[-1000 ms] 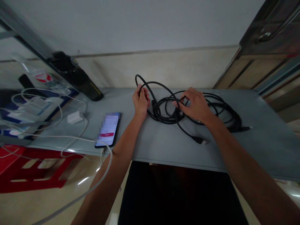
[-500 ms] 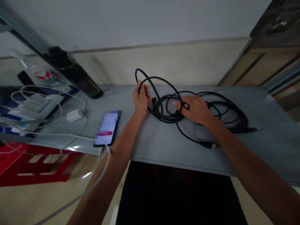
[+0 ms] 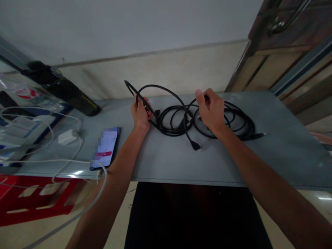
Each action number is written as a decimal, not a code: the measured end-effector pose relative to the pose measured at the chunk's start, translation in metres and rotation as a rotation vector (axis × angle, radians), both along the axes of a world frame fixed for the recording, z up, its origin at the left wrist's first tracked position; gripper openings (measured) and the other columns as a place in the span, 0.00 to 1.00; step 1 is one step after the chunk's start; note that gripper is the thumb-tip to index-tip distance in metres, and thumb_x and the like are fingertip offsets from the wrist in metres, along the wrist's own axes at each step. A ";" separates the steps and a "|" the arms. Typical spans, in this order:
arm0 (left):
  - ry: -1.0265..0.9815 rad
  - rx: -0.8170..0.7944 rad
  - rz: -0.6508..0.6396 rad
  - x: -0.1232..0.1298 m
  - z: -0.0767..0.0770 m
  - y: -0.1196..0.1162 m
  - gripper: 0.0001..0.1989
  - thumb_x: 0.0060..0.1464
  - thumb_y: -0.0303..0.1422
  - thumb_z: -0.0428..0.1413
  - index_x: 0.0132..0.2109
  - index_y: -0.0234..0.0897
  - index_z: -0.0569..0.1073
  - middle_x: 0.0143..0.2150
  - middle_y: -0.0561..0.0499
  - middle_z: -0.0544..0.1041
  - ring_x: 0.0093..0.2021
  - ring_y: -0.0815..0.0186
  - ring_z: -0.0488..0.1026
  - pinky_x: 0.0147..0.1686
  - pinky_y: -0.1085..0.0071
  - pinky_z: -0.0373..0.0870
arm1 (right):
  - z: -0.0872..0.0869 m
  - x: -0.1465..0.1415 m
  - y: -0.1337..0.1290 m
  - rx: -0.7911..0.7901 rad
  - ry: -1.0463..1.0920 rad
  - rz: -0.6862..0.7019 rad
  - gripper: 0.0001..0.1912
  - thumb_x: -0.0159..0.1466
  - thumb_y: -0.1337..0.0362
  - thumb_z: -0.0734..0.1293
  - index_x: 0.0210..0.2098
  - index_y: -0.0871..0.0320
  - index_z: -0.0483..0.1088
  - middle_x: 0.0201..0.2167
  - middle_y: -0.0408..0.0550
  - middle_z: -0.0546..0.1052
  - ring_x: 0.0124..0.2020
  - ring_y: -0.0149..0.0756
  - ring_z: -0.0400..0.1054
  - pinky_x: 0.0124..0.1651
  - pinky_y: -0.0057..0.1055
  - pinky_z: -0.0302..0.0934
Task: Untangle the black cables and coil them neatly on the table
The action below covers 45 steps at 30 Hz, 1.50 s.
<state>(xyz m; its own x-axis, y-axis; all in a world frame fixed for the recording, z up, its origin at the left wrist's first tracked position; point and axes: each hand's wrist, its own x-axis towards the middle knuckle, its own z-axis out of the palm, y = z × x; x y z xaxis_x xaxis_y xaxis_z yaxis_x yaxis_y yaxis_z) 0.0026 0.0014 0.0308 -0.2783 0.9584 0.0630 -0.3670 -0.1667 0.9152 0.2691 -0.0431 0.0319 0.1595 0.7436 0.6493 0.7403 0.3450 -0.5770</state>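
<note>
Black cable (image 3: pixel 171 133) lies in loose coils on the grey table (image 3: pixel 166 162). My left hand (image 3: pixel 141 112) is closed around a part of the cable, left of the coils, with a raised loop arching over it. My right hand (image 3: pixel 211 109) pinches a strand of the cable above the right side of the coils. One cable plug (image 3: pixel 195 145) rests on the table in front of the coils. Another plug (image 3: pixel 256 136) lies at the far right of a second coil (image 3: pixel 249 126).
A phone (image 3: pixel 106 147) lies left of my left forearm. Behind it a black bottle (image 3: pixel 75 95) leans to the left. White cables, an adapter (image 3: pixel 67 137) and a plastic bottle (image 3: pixel 33 95) are at the left. A red stool (image 3: pixel 38 204) stands below.
My right hand has risen and turned, now with a strand at its fingertips. The front plug has shifted left and the loop by my left hand reaches further left. The view has swung to the right.
</note>
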 end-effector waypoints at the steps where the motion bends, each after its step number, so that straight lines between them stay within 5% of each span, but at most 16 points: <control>1: -0.001 -0.007 0.008 -0.001 0.001 0.000 0.26 0.72 0.57 0.61 0.35 0.41 0.73 0.23 0.60 0.64 0.16 0.78 0.56 0.15 0.77 0.44 | 0.000 0.002 0.002 0.009 0.030 -0.024 0.36 0.78 0.28 0.51 0.36 0.50 0.71 0.28 0.47 0.74 0.32 0.46 0.72 0.42 0.45 0.67; 4: -0.023 -0.008 0.024 -0.003 0.003 0.001 0.26 0.73 0.56 0.59 0.34 0.41 0.71 0.22 0.60 0.62 0.16 0.77 0.54 0.16 0.77 0.42 | -0.005 0.011 0.011 0.045 0.083 -0.100 0.37 0.79 0.29 0.50 0.37 0.50 0.71 0.29 0.48 0.73 0.32 0.47 0.71 0.41 0.48 0.68; 9: -0.088 0.012 0.034 -0.006 0.002 0.004 0.24 0.79 0.48 0.53 0.35 0.40 0.72 0.24 0.59 0.63 0.17 0.76 0.54 0.15 0.76 0.43 | -0.019 0.035 0.032 0.145 0.021 -0.129 0.37 0.82 0.36 0.43 0.54 0.51 0.74 0.38 0.52 0.76 0.42 0.51 0.75 0.47 0.51 0.69; 14: -0.072 0.039 -0.007 -0.005 0.000 0.003 0.24 0.79 0.50 0.54 0.36 0.40 0.71 0.24 0.60 0.62 0.18 0.77 0.52 0.16 0.76 0.41 | -0.016 0.044 0.035 0.141 0.062 -0.270 0.32 0.82 0.37 0.49 0.47 0.51 0.73 0.40 0.54 0.77 0.47 0.56 0.75 0.56 0.60 0.67; 20: -0.082 0.038 -0.019 -0.003 0.001 0.003 0.27 0.74 0.53 0.60 0.32 0.40 0.68 0.23 0.59 0.61 0.17 0.77 0.51 0.15 0.75 0.40 | -0.002 0.021 0.010 0.019 -0.269 0.001 0.25 0.83 0.46 0.53 0.49 0.51 0.77 0.49 0.59 0.79 0.60 0.63 0.70 0.66 0.67 0.58; 25: -0.076 0.017 -0.031 0.000 0.004 0.001 0.26 0.72 0.55 0.61 0.34 0.40 0.71 0.23 0.60 0.62 0.17 0.77 0.51 0.15 0.76 0.40 | -0.001 0.009 0.000 -0.023 -0.428 0.224 0.22 0.77 0.39 0.65 0.49 0.49 0.78 0.55 0.59 0.77 0.62 0.65 0.68 0.65 0.66 0.60; 29: -0.084 -0.001 -0.048 0.003 0.008 -0.003 0.25 0.73 0.54 0.61 0.35 0.40 0.71 0.23 0.60 0.62 0.17 0.77 0.52 0.14 0.77 0.41 | -0.001 0.010 0.002 -0.049 -0.427 0.315 0.17 0.81 0.49 0.62 0.45 0.51 0.77 0.57 0.59 0.78 0.61 0.60 0.70 0.65 0.61 0.63; 36: -0.104 0.003 -0.057 0.002 0.005 0.000 0.24 0.75 0.51 0.59 0.35 0.40 0.72 0.23 0.60 0.62 0.17 0.77 0.52 0.14 0.79 0.42 | 0.000 0.012 0.005 -0.092 -0.374 0.286 0.18 0.83 0.51 0.58 0.43 0.50 0.74 0.45 0.54 0.81 0.50 0.54 0.75 0.61 0.56 0.66; 45: -0.096 -0.002 -0.056 0.003 0.007 -0.002 0.26 0.74 0.53 0.58 0.34 0.39 0.74 0.23 0.60 0.63 0.16 0.77 0.53 0.13 0.80 0.42 | 0.000 0.013 0.005 -0.047 -0.293 0.219 0.25 0.78 0.36 0.64 0.55 0.48 0.77 0.51 0.58 0.78 0.59 0.62 0.72 0.65 0.63 0.65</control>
